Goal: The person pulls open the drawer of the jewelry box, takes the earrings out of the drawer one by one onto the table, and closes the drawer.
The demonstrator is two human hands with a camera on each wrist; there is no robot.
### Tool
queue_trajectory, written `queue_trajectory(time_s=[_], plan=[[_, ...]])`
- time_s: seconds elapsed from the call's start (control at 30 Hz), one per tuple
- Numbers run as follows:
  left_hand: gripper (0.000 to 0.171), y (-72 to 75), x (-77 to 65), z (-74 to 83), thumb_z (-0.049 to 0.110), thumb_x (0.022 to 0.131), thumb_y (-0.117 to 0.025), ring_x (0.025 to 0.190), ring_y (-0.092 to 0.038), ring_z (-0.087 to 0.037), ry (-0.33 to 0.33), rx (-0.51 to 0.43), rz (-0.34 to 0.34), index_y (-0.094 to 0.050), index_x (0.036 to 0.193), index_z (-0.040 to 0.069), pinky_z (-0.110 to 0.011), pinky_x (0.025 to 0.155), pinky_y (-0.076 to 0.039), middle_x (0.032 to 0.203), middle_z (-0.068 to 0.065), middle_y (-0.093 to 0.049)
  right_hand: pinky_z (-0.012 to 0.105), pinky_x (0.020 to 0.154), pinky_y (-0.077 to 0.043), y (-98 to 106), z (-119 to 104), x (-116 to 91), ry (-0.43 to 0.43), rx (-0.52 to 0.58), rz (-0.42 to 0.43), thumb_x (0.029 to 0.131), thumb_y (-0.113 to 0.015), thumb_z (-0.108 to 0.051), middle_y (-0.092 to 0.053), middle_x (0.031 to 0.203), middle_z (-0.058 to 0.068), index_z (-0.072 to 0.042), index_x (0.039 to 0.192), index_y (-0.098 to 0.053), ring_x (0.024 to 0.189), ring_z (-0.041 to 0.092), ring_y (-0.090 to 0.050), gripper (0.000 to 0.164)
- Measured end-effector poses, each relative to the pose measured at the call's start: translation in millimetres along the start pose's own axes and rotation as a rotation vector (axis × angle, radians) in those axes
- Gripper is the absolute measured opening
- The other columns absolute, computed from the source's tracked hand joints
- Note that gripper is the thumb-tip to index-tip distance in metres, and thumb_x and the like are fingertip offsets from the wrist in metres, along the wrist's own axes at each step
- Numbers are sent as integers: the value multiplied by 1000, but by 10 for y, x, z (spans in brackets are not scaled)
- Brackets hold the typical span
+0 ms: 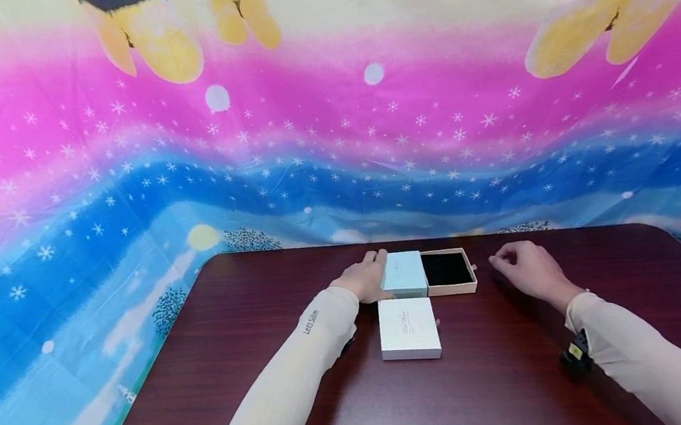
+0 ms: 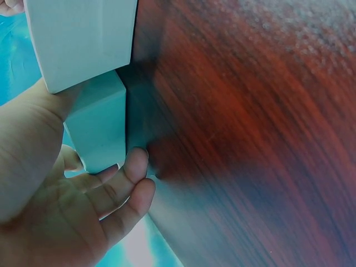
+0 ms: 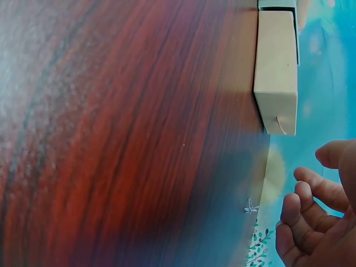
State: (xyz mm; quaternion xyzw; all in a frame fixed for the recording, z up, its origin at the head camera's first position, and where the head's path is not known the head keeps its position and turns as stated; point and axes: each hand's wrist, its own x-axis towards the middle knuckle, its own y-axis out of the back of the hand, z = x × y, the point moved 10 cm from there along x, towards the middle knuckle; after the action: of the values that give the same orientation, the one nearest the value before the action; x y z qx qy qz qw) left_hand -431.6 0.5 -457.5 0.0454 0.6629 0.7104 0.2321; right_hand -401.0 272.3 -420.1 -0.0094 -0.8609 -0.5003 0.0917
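Note:
A pale blue jewelry box sleeve (image 1: 402, 274) lies toward the back of the table, with its drawer (image 1: 449, 271) pulled out to the right and a black lining showing. My left hand (image 1: 366, 280) holds the sleeve at its left end, thumb on the near side and fingers round the far side. In the left wrist view the sleeve (image 2: 99, 125) sits between thumb and fingers. My right hand (image 1: 531, 268) hovers to the right of the drawer, apart from it, its fingers loosely bent with nothing in them. In the right wrist view a small pull tab (image 3: 281, 125) shows on the drawer's end.
A white box (image 1: 408, 327) with faint printed lettering lies just in front of the blue sleeve, near my left wrist. The dark wooden table (image 1: 493, 391) ends at a patterned cloth backdrop (image 1: 332, 136) behind it.

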Motion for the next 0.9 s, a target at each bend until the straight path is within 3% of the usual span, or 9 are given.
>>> queue_trajectory(time_s=[0.33,0.5,0.9], plan=[[99,12,-13,9,47,94,-68,127,-59,-24,-2,-2,5,-8,164,12,-36,105,-50,167,-10,-22,32,62,-40,-13,-39,-1,10,8,-1,100,-61,-25,-65,74,3,-3,103,-74,65,17,-51,26],[99,15,-22,12,47,94,-69,123,-61,-23,0,-6,2,-8,164,12,-35,102,-52,167,-10,-23,32,66,-42,-49,-44,3,17,7,-5,100,-62,-24,-70,85,7,-3,104,-74,70,18,-54,25],[99,-6,5,3,46,95,-68,132,-57,-26,-2,-23,-12,-6,164,13,-39,106,-49,169,-11,-19,34,69,-46,-128,-47,7,36,20,-3,99,-63,-22,-72,88,11,0,102,-74,73,19,-57,25]])
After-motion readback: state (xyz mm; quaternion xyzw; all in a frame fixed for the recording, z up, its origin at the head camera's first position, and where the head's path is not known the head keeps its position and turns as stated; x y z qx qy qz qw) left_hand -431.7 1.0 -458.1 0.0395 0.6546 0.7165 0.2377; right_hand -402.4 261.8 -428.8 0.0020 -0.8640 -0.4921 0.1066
